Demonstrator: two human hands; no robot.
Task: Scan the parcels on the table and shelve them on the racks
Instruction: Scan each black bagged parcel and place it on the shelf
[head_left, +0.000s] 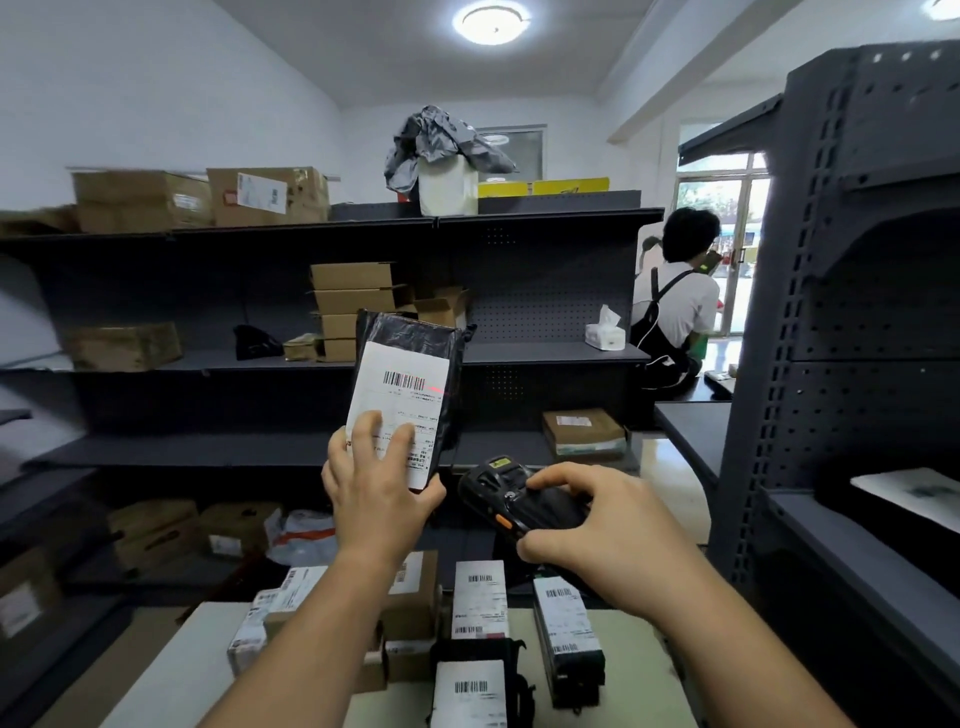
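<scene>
Black parcel upright in my left hand, raised in front of racks. White label faces me. Fingers lie across label's lower part, thumb curled under bottom edge. Red scan line beside barcode. My right hand grips scanner, just beside parcel. More labelled parcels on surface below.

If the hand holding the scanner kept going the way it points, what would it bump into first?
Probably the black parcel that the left hand holds up: the right hand aims the scanner up-left at its label, though depth is hard to judge.
</scene>
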